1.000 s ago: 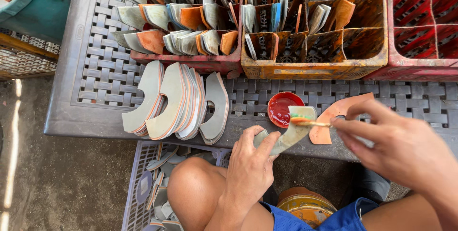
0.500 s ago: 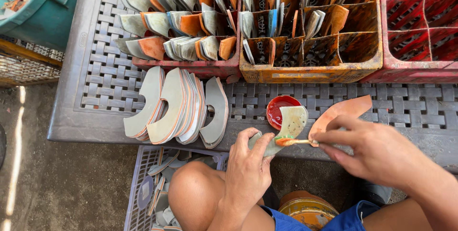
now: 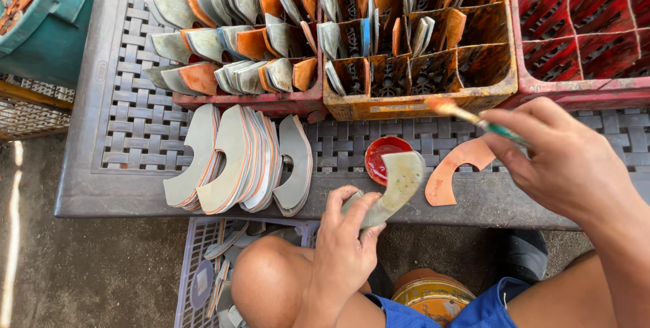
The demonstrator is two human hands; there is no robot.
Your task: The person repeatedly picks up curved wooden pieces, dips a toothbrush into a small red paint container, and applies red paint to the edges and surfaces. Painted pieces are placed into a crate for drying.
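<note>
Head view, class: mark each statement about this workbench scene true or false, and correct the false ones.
1. The left hand holds a curved grey piece. True.
2. The right hand holds a pair of scissors. False: it holds a brush, raised above the table.
3. A small red dish sits on the table in front of the yellow crate. True.
4. The orange piece stands in a crate. False: it lies flat on the table, right of the dish.
5. The pile of curved pieces lies right of the dish. False: it lies to its left.
</note>
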